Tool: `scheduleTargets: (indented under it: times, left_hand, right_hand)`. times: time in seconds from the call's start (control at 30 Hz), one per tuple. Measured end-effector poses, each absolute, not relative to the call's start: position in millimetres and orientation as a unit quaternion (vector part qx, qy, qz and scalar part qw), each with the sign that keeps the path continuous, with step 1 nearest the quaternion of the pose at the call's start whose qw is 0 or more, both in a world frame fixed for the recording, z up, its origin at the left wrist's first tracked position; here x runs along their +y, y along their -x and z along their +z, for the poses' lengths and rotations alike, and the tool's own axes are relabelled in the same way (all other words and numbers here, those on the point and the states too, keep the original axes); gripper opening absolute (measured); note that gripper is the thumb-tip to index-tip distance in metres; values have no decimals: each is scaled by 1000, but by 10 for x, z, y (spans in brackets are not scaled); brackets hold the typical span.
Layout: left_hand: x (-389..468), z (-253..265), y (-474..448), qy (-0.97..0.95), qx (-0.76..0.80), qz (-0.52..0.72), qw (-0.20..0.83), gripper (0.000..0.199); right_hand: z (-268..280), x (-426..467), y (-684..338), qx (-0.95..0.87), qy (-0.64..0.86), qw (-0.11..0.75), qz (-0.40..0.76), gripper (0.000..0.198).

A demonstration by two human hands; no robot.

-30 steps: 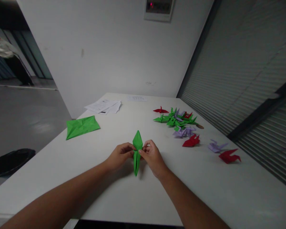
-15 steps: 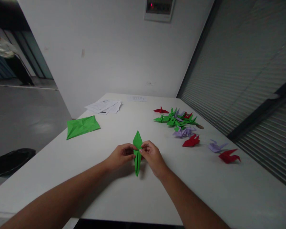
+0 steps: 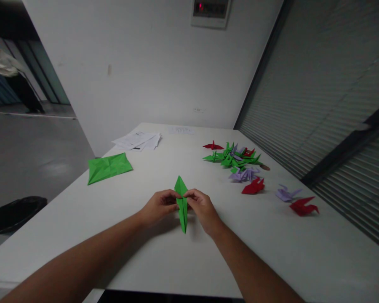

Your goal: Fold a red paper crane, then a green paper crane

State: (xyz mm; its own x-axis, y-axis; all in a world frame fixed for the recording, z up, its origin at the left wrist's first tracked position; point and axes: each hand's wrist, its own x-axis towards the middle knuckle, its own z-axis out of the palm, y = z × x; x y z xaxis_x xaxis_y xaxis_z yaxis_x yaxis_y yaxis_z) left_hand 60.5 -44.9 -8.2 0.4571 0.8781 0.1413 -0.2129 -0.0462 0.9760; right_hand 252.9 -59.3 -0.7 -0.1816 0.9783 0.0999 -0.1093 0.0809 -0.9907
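Between my two hands is a green folded origami paper (image 3: 183,213), a long narrow diamond with a crease down the middle of its near half. My left hand (image 3: 161,205) pinches its left edge near the middle. From the right, my right hand (image 3: 202,207) pinches the same paper, thumb and forefinger at its waist. One point of the paper faces the wall and the other faces me. Some fingertips behind the paper are hidden.
A creased green sheet (image 3: 110,167) lies at the table's left edge, near white papers (image 3: 139,141). Folded paper cranes (image 3: 233,158) in green, red and purple are heaped at right, with a red crane (image 3: 304,207) nearer. A black bin (image 3: 17,213) stands left; a person (image 3: 11,75) is far off.
The green folded paper has turned slightly, its far point shifting left and its near point right. Its central slit looks narrower now. Both hands still hold it in nearly the same place.
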Motion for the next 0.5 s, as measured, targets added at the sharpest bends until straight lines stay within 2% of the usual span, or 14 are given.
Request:
scheduleTargets:
  times: [0.23, 0.5]
  left_hand:
    - [-438, -79, -589, -575, 291, 440, 625, 32]
    - [-450, -46, -583, -598, 306, 438, 597, 30]
  right_hand:
    - [5, -594, -2548, -549, 373, 492, 563, 16]
    - [-116, -551, -2555, -617, 398, 488, 473, 19]
